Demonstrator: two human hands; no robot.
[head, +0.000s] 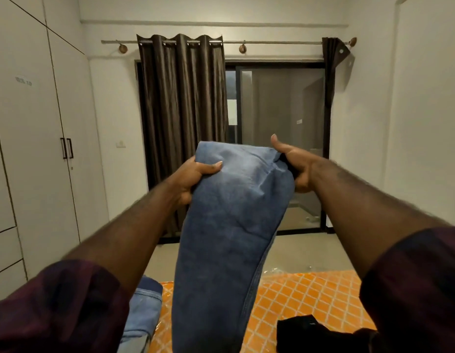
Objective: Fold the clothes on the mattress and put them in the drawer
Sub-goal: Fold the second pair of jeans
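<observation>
I hold a pair of blue jeans [229, 225] up in front of me, hanging down over the orange patterned mattress [305, 296]. My left hand [196, 177] grips the top left edge of the jeans, thumb over the front of the cloth. My right hand [292, 161] grips the top right corner, thumb raised. A folded lighter blue denim garment [142, 309] lies on the mattress at the lower left. A black garment [313, 335] lies crumpled at the lower right.
A white wardrobe [38, 149] with black handles and lower drawers [5, 250] lines the left wall. Ahead are a brown curtain [183, 110] and a glass sliding door [280, 143]. Bare floor [297, 250] lies between mattress and door.
</observation>
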